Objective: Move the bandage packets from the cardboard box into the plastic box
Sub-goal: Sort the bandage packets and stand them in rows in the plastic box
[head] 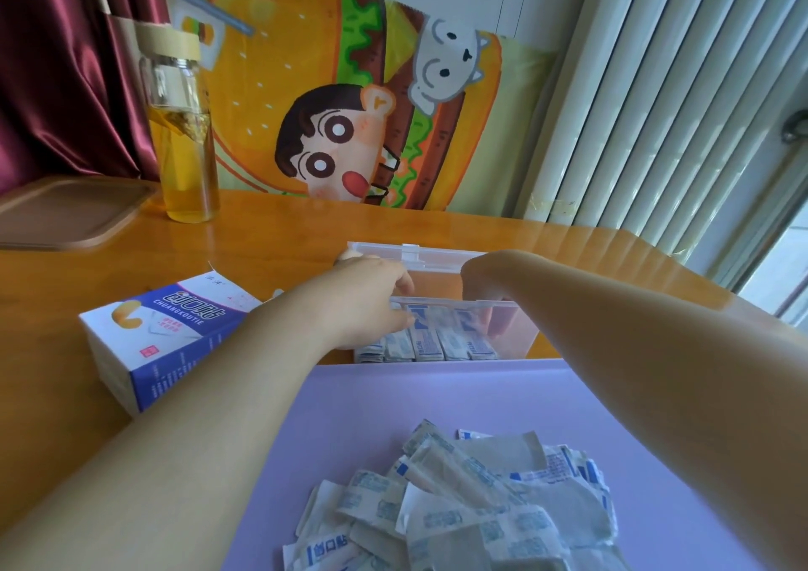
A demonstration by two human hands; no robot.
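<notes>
We're over a wooden table (pixel 306 229) here, a cartoon burger cloth (pixel 280 67) hung behind it, a white radiator (pixel 656 89) on the right and a dark red curtain (pixel 52 67) on the left. A purple mat (pixel 437 395) fills the near side, and on it lies a loose heap of bandage packets (pixel 472 505), well apart from both boxes. The cardboard box (pixel 166 343) lies on its side to the left of the mat. At the mat's far edge stands the clear plastic box (pixel 516 334), lid (pixel 411 253) tipped up behind it, and inside we see a row of packets (pixel 428 343) standing on edge along the near wall. Far left, a bottle (pixel 186 133) of yellow drink stands beside a wooden board (pixel 65 211). The left hand (pixel 358 299) curls over the box's left end, fingertips at the row; whether it pinches one, we cannot tell. The right hand (pixel 485 281) dips inside, fingers hidden, so its grip is unclear too.
</notes>
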